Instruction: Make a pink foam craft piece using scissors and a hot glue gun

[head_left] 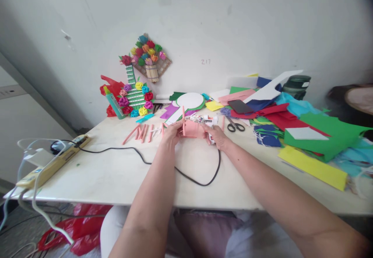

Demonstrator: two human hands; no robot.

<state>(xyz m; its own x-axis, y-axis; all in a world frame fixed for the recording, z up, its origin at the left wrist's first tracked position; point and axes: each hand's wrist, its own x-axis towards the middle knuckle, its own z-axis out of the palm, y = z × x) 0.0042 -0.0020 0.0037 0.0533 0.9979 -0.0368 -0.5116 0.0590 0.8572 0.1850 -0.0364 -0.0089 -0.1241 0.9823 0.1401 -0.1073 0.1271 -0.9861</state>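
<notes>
A piece of pink paper [194, 129] with a rolled strip along its left edge is held just above the table. My left hand [173, 132] is closed on its left side. At the right end, the fingers of my right hand [217, 135] close on the same paper. Close by my right hand is a white tool [215, 119], mostly hidden, with a black cord [201, 184] running near it; I cannot tell whether that hand also touches it. Several rolled pink paper sticks [143, 133] lie left of my left hand. Black-handled scissors [235, 127] rest to the right.
A power strip [55, 161] sits at the table's left edge. Paper-flower crafts [136, 96] and a green glue bottle [114, 102] stand behind. A white round cutout [190, 100] lies at the back. Coloured sheets [314, 137], a phone [240, 106] and a dark green container [295, 87] occupy the right.
</notes>
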